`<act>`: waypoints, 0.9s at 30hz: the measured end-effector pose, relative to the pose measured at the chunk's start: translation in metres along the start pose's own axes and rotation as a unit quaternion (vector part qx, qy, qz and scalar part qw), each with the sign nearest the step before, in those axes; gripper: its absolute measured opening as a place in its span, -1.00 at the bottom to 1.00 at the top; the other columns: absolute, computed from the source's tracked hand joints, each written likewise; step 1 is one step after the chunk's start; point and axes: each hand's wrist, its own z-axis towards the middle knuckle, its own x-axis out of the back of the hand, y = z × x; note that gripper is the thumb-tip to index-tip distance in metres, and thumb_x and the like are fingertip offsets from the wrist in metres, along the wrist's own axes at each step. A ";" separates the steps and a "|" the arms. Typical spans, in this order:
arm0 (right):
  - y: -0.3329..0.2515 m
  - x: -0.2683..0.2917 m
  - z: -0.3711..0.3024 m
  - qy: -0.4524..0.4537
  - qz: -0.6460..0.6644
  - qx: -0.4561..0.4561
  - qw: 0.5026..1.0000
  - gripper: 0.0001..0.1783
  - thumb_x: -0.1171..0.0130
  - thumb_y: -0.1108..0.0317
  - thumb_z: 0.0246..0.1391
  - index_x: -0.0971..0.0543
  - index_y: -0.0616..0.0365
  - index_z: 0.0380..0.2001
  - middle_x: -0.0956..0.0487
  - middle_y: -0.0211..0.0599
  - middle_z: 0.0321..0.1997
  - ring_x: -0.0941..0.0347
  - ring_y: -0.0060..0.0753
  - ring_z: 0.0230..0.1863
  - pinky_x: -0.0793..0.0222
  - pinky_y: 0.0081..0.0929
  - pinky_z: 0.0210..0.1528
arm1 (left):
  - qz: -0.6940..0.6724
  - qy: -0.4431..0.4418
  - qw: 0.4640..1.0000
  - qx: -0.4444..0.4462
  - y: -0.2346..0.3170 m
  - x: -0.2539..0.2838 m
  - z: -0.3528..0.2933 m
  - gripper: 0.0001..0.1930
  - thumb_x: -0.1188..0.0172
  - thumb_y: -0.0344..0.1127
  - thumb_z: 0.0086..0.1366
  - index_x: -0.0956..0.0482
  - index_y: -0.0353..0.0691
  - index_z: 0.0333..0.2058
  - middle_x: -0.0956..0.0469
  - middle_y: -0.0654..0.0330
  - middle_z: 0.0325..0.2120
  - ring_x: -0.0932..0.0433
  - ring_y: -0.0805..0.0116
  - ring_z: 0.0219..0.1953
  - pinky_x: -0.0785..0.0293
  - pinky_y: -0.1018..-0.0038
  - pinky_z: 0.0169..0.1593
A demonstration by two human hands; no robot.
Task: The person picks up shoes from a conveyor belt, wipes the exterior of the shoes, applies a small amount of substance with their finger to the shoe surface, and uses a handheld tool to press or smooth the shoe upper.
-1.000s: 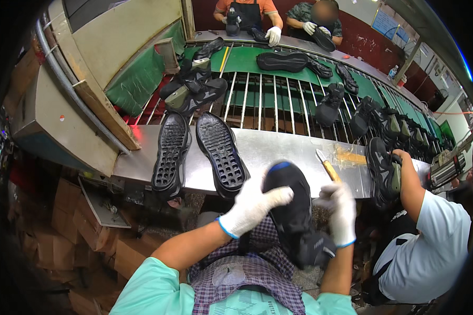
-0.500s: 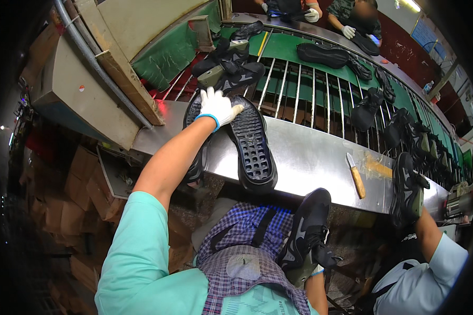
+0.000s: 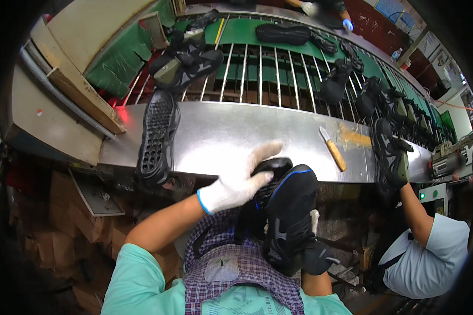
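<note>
While the white-gloved left grip is grasping a black treaded outsole, thumb over the tread and index finger stretched clear, the right grip sits mostly hidden behind a black shoe upper; going by the glove at its edge and the forearm below, it's grasping that upper; upper is toe-up in front of the plaid apron, off the metal surface, blue line round the toe; outsole is just left of it, partly behind, can't tell if they touch; second outsole lies tread up at the surface's left, end past the front edge; wooden-handled knife lies to the right, blade pointing away; co-worker at far right has a hand at a grey-and-black shoe.
</note>
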 end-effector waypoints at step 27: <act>0.008 0.002 -0.004 -0.022 -0.164 0.091 0.982 0.23 -0.02 -0.55 0.33 -0.22 0.48 0.52 -0.38 0.06 0.56 -0.29 -0.13 0.55 -0.16 -0.28 0.57 | -0.062 -0.173 0.983 0.001 0.021 -0.004 0.011 -0.52 0.09 -0.39 0.64 -0.32 -0.54 0.40 -0.41 -0.20 0.40 -0.40 0.04 0.46 -0.30 0.16 0.53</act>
